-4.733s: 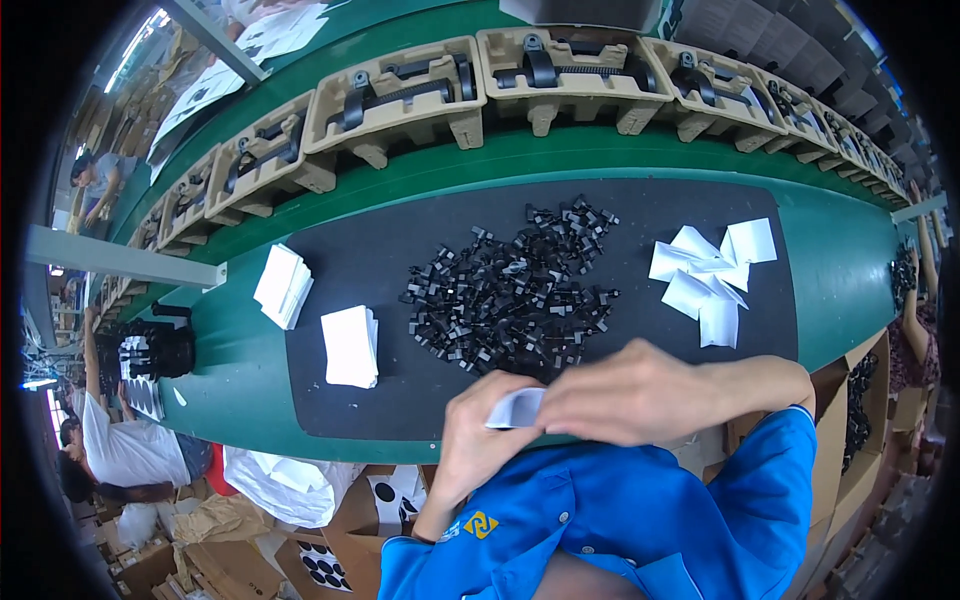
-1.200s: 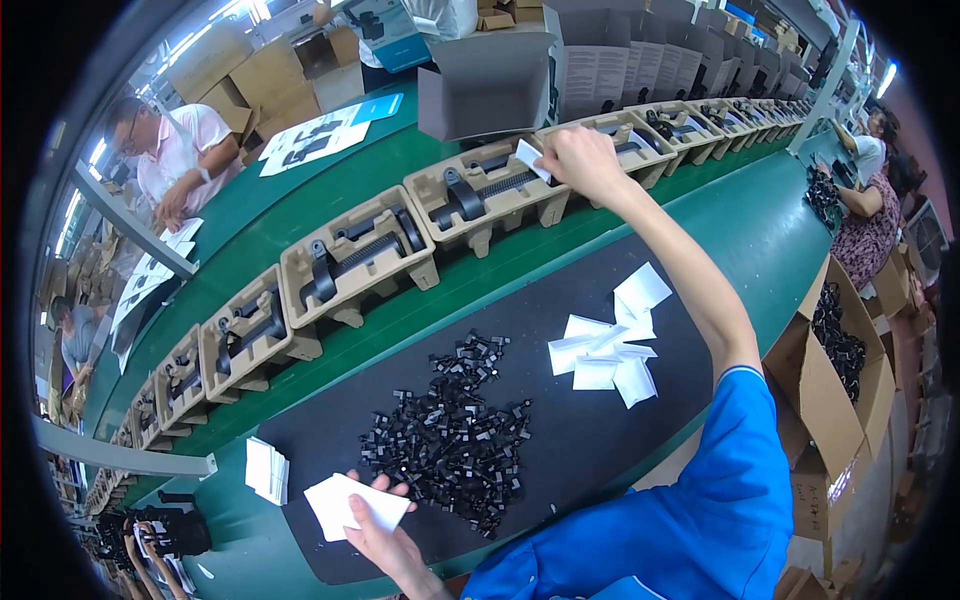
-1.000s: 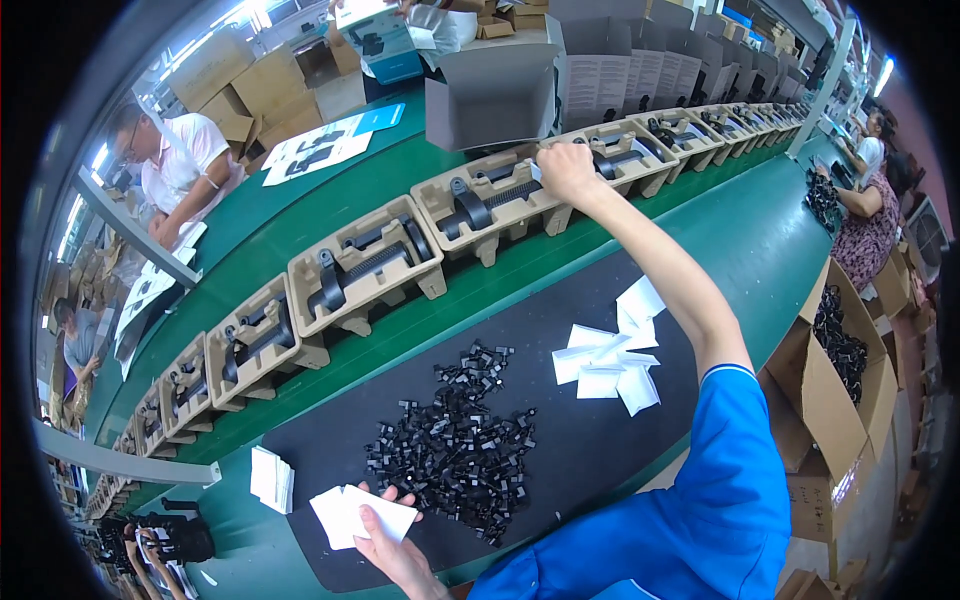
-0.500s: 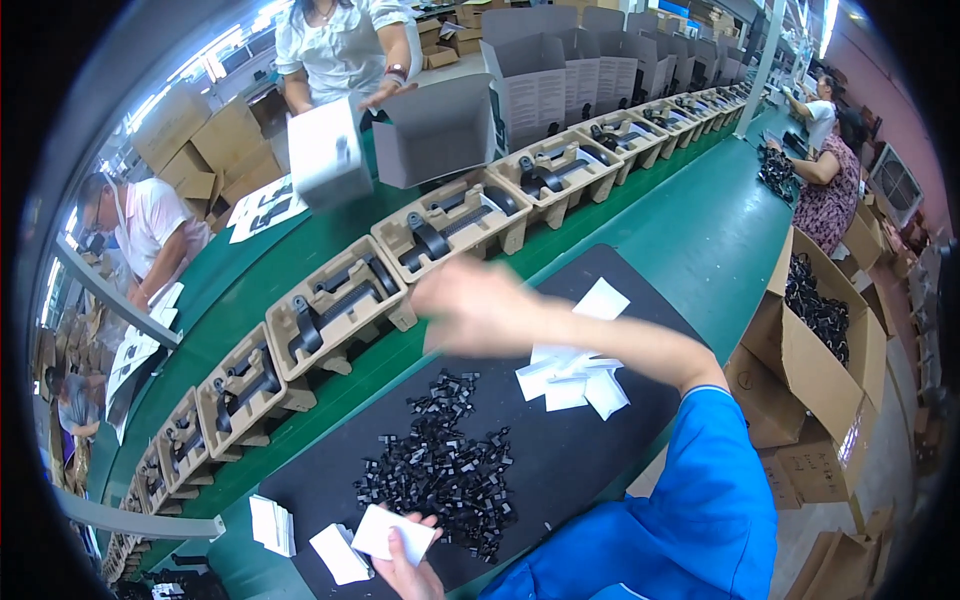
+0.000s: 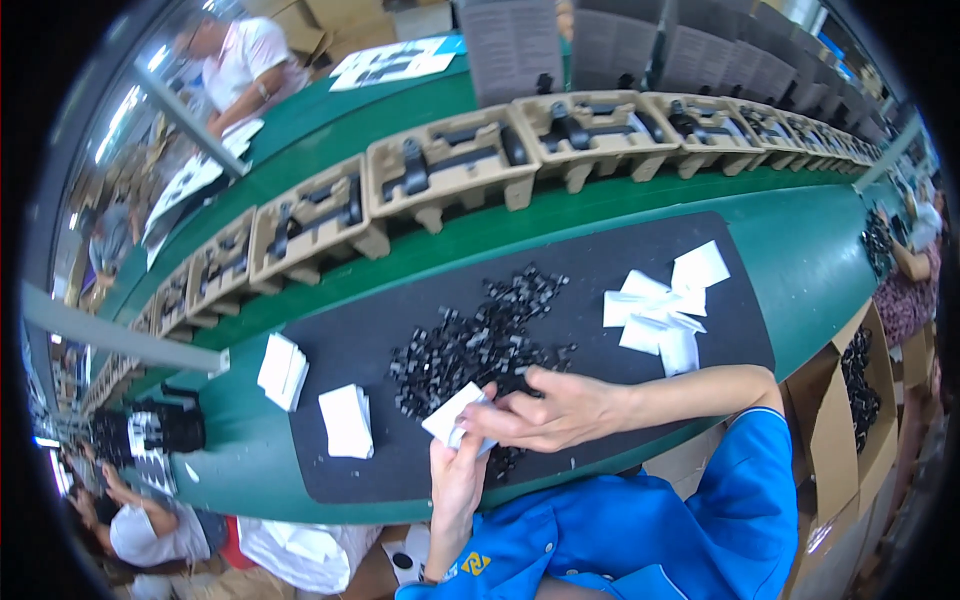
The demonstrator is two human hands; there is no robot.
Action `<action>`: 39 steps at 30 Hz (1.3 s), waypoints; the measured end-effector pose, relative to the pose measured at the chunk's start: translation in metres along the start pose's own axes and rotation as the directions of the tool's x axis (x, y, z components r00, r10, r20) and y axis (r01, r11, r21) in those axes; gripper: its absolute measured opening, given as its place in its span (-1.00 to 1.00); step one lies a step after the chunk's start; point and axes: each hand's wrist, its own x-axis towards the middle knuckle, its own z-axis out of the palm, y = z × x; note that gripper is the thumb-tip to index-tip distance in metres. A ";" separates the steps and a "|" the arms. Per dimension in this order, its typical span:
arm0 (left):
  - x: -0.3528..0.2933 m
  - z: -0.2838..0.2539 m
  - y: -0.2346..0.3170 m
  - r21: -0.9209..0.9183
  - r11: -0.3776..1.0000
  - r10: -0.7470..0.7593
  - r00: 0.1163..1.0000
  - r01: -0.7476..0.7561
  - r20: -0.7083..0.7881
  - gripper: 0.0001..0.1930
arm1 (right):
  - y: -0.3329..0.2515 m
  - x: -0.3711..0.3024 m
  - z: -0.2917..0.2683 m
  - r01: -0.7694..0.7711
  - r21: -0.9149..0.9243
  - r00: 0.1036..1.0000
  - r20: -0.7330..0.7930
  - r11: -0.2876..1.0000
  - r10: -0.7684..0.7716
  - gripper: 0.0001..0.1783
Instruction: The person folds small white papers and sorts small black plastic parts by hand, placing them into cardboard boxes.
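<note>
My left hand [image 5: 458, 472] grips a small stack of white folded leaflets [image 5: 455, 412] near the front edge of the dark mat. My right hand [image 5: 555, 408] meets it there, its bent fingers closed on the leaflets' right edge. How many sheets those fingers pinch is hidden. Just beyond both hands lies a heap of small black plastic parts [image 5: 470, 345]. Left of the heap sits a neat pile of white leaflets [image 5: 346, 422], with another pile [image 5: 283, 372] further left at the mat's edge. Loose leaflets [image 5: 655, 310] are scattered on the right side.
A row of tan molded trays [image 5: 455, 185] holding black parts runs along the green conveyor. Grey boxes [image 5: 515, 50] stand open behind it. A dark mat [image 5: 600, 240] covers the bench. At right is a carton [image 5: 840, 430] of black parts. Several people work around the line.
My right hand has come back from the trays to the leaflets in my left hand. The view has turned, and the trays have shifted along the line.
</note>
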 end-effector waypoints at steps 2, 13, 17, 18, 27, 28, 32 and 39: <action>0.001 0.000 0.002 0.071 0.997 -0.006 1.000 0.004 0.030 -0.59 | 0.004 -0.003 0.000 0.035 0.042 0.995 -0.097 0.999 -0.031 -0.68; -0.009 -0.017 0.023 0.670 0.725 -0.235 0.972 0.162 0.019 -0.70 | -0.009 0.011 -0.013 -0.255 0.708 0.963 0.245 0.658 0.109 -0.84; -0.008 -0.029 0.017 0.745 0.665 -0.022 0.999 0.052 -0.050 -0.76 | 0.014 0.011 -0.022 -0.265 0.890 0.928 0.131 0.372 0.348 -0.86; -0.005 -0.032 0.020 0.755 0.656 0.094 0.993 -0.008 -0.071 -0.79 | 0.029 0.008 -0.025 -0.349 0.851 0.888 0.165 0.394 0.430 -0.85; -0.012 -0.050 0.035 0.447 0.879 0.261 0.951 -0.165 -0.163 -0.70 | 0.091 -0.045 0.015 -0.667 0.200 0.709 0.464 0.718 0.531 -0.83; -0.011 -0.049 0.035 0.462 0.870 0.257 0.958 -0.172 -0.128 -0.70 | 0.091 -0.041 0.022 -0.659 0.174 0.709 0.468 0.732 0.527 -0.83; -0.016 -0.050 0.036 0.500 0.843 0.261 0.964 -0.198 -0.059 -0.69 | 0.089 -0.036 0.030 -0.618 0.131 0.728 0.468 0.775 0.501 -0.79; -0.021 -0.049 0.036 0.426 0.885 0.221 0.975 -0.189 -0.027 -0.69 | 0.090 -0.049 0.031 -0.581 0.283 0.770 0.494 0.763 0.403 -0.75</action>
